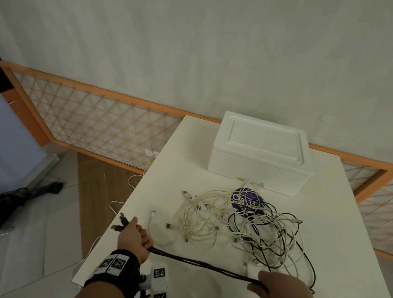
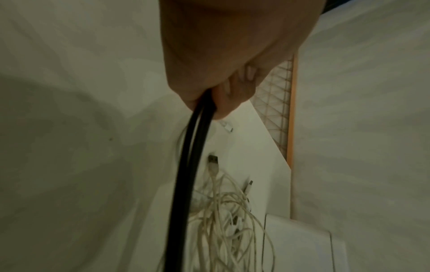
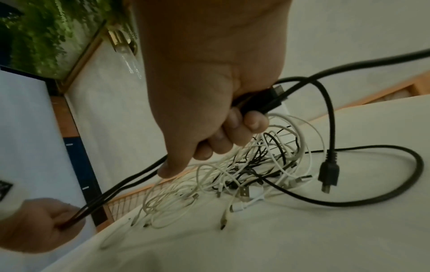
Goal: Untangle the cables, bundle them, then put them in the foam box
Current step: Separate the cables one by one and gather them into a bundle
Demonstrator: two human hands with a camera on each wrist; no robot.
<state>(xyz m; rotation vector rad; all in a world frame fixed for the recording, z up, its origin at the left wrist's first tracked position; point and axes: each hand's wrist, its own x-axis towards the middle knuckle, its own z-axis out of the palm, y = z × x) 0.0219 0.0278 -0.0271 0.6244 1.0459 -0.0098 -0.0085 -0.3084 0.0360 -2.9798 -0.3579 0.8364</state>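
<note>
Black cables (image 1: 205,264) stretch left to right along the table's (image 1: 325,229) near edge, left hand (image 1: 134,240) and right hand (image 1: 281,289) each gripping one end; the tangle (image 1: 243,225) lies beyond, nearer the right.

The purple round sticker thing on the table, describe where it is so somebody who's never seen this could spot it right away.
Find the white foam box at the far end of the white table. Just in front of its near edge lies the cable tangle, and the purple disc sits half buried under its far side. It is the only coloured, printed item among white and black cords.
</note>
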